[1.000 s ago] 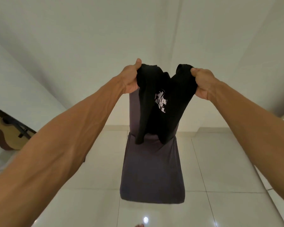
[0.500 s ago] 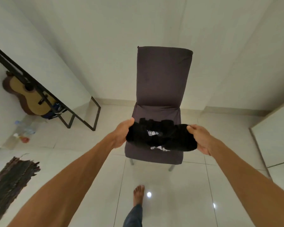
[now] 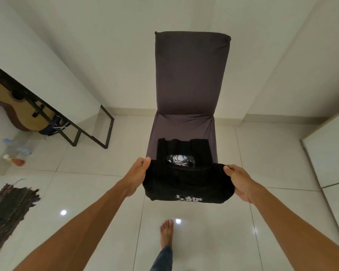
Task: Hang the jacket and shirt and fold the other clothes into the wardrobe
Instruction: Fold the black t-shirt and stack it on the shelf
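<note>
A black T-shirt point(image 3: 188, 182) with a white print is stretched between both hands at the front edge of a grey-covered chair point(image 3: 190, 79). Its far part lies on the chair seat, and the near part hangs over the front edge toward me. My left hand point(image 3: 138, 171) pinches the shirt's left edge. My right hand point(image 3: 238, 179) grips its right edge. The wardrobe, jacket and shirt for hanging are not in view.
A guitar point(image 3: 14, 110) leans behind a black metal table frame point(image 3: 70, 126) at the left. Plastic bottles point(image 3: 16, 151) stand on the floor there, and a dark rug point(image 3: 8, 208) lies at lower left. My bare foot point(image 3: 166, 233) stands on the white tiles. A white panel point(image 3: 329, 151) is at right.
The T-shirt came down from held high in the air to the chair seat. It now lies half on the seat with both hands still on its sides.
</note>
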